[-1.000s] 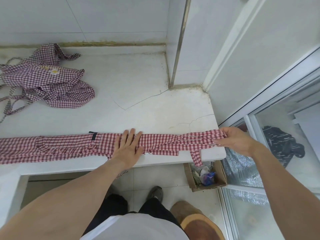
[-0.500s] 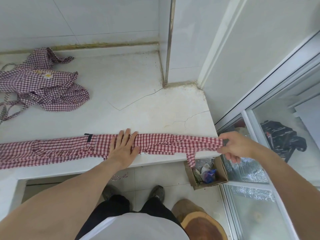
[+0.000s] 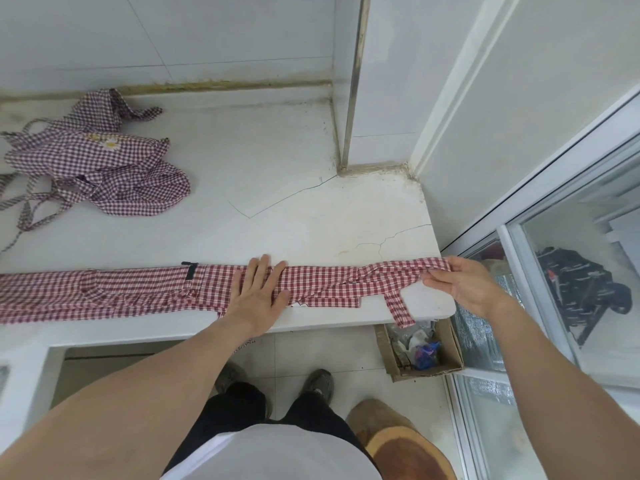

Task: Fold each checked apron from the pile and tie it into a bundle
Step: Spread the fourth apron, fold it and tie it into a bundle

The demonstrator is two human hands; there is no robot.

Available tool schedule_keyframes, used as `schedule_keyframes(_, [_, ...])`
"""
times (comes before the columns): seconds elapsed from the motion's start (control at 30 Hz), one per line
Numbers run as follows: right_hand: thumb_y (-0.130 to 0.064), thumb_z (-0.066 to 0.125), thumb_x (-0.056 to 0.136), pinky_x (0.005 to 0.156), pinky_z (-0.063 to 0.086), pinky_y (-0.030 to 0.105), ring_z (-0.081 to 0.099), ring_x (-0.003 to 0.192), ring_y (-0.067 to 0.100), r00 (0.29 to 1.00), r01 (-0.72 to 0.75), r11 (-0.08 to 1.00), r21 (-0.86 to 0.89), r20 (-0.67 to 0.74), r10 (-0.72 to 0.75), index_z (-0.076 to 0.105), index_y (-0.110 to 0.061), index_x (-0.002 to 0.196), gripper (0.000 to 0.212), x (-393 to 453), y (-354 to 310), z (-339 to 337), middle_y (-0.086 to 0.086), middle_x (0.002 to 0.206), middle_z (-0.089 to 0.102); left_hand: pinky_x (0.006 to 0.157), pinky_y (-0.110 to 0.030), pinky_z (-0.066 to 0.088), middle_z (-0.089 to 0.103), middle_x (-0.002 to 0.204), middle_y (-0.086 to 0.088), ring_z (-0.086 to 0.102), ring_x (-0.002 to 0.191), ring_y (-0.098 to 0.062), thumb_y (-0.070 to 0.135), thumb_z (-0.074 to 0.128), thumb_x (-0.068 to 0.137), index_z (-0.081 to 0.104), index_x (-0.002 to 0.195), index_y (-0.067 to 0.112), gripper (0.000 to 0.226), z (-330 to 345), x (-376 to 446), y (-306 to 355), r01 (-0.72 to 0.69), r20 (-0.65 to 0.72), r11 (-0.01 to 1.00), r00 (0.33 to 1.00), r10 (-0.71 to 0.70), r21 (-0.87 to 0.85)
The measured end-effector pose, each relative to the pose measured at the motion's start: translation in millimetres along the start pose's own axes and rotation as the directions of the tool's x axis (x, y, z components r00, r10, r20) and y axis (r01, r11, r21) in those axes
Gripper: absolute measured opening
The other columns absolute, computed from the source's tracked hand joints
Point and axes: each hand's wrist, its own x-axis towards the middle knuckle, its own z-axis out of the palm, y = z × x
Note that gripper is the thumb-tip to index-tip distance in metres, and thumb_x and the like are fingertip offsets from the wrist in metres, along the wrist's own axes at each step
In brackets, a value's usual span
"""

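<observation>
My left hand [image 3: 258, 296] lies flat, fingers straight, pressing the middle of the red checked apron [image 3: 138, 291], which is folded into a long narrow strip along the near edge of the white counter [image 3: 277, 202]. My right hand [image 3: 464, 282] pinches the strip's right end at the counter's right corner, lifting it slightly; a strap [image 3: 398, 306] hangs over the edge there. The pile of purple checked aprons [image 3: 93, 161] sits at the far left of the counter. On the floor below the right corner stands a cardboard box [image 3: 450, 355] of scraps.
</observation>
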Motion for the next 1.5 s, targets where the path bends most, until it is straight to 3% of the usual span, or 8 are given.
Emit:
schedule_keyframes(0.23, [-0.011, 0.076, 0.072, 0.082, 0.059, 0.026, 0.070, 0.099, 0.025, 0.997, 0.001, 0.997, 0.072, 0.079, -0.006, 0.065, 0.011, 0.101, 0.038, -9.3, -2.4, -2.7, 0.019, 0.105, 0.074, 0.120, -0.045, -0.019, -0.034, 0.159, 0.005, -0.036, 0.144, -0.015, 0.060, 0.010, 0.101, -0.022, 0.153, 0.041, 0.064, 5.6, 2.1, -2.2, -0.006, -0.037, 1.000, 0.999, 0.006, 0.008])
schedule_keyframes(0.4, [-0.022, 0.085, 0.075, 0.075, 0.060, 0.031, 0.075, 0.076, 0.024, 0.942, 0.141, 0.957, -0.255, -0.263, -0.209, 0.060, 0.001, 0.070, 0.035, -5.8, 6.4, 21.8, 0.011, 0.088, 0.076, 0.121, -0.048, -0.016, -0.028, 0.162, 0.002, -0.031, 0.147, -0.019, 0.058, 0.012, 0.102, -0.017, 0.155, 0.039, 0.064, 7.7, 1.9, 1.0, -0.006, -0.069, 1.000, 0.998, 0.006, 0.014])
schedule_keyframes(0.53, [-0.025, 0.091, 0.068, 0.081, 0.051, 0.028, 0.067, 0.090, 0.013, 0.855, 0.175, 0.853, -0.492, -0.353, -0.379, 0.066, -0.015, 0.088, 0.033, -8.4, 11.2, 31.9, 0.000, 0.091, 0.071, 0.122, -0.054, -0.005, -0.014, 0.165, -0.014, -0.016, 0.151, -0.033, 0.026, 0.036, 0.106, -0.014, 0.157, 0.021, 0.071, -3.9, -6.5, 27.4, 0.010, -0.192, 0.993, 0.981, 0.012, 0.115])
schedule_keyframes(0.7, [-0.021, 0.088, 0.073, 0.082, 0.046, 0.026, 0.063, 0.088, 0.014, 0.791, 0.282, 0.752, -0.596, -0.299, -0.534, 0.066, -0.019, 0.079, 0.023, -23.3, -0.6, 44.2, -0.001, 0.089, 0.070, 0.121, -0.047, 0.022, 0.024, 0.158, -0.009, 0.023, 0.145, -0.029, -0.014, 0.054, 0.077, 0.016, 0.158, 0.014, 0.094, -6.4, -10.0, 79.4, -0.367, -0.343, 0.924, 0.859, 0.381, 0.107])
schedule_keyframes(1.03, [-0.020, 0.085, 0.076, 0.070, 0.047, 0.015, 0.063, 0.076, 0.005, 0.755, 0.438, 0.671, -0.598, -0.161, -0.636, 0.068, -0.018, 0.078, 0.017, -50.3, -29.1, 95.3, -0.011, 0.079, 0.068, 0.112, -0.039, 0.029, 0.039, 0.141, -0.006, 0.032, 0.132, -0.027, 0.031, 0.064, 0.088, 0.033, 0.152, 0.015, 0.073, -1.4, 0.9, 124.0, -0.324, -0.161, 0.916, 0.943, 0.292, -0.236])
schedule_keyframes(1.2, [-0.022, 0.085, 0.076, 0.062, 0.046, 0.010, 0.063, 0.070, 0.002, 0.816, 0.472, 0.712, -0.520, -0.048, -0.576, 0.071, -0.017, 0.081, 0.016, -58.4, -36.8, 139.8, -0.007, 0.079, 0.070, 0.084, -0.022, 0.050, 0.052, 0.121, -0.004, 0.054, 0.101, -0.016, 0.030, 0.087, 0.074, 0.032, 0.146, 0.021, 0.091, -21.1, -4.0, 130.7, -0.195, -0.200, 0.545, 0.978, 0.052, -0.815])
schedule_keyframes(1.37, [-0.035, 0.075, 0.086, 0.080, 0.058, 0.029, 0.070, 0.079, 0.008, 0.899, 0.428, 0.766, -0.479, 0.134, -0.418, 0.072, -0.026, 0.095, 0.014, -59.1, -30.7, 163.5, -0.006, 0.089, 0.074, 0.072, -0.020, 0.055, 0.063, 0.111, -0.015, 0.066, 0.094, -0.019, -0.004, 0.081, 0.076, 0.053, 0.123, 0.008, 0.056, -37.2, -9.5, 129.8, -0.219, -0.220, 0.117, 0.976, 0.009, -0.969])
schedule_keyframes(1.5, [-0.028, 0.057, 0.100, 0.080, 0.059, 0.037, 0.073, 0.084, 0.016, 0.864, 0.503, 0.804, -0.318, 0.154, -0.479, 0.066, -0.024, 0.113, 0.016, -60.6, -25.9, 156.3, -0.001, 0.105, 0.072, 0.069, -0.023, 0.055, 0.071, 0.086, -0.001, 0.069, 0.078, -0.008, 0.017, 0.080, 0.083, 0.067, 0.099, 0.010, 0.022, -37.3, -7.7, 115.1, -0.156, -0.176, 0.231, 0.982, -0.069, -0.960])
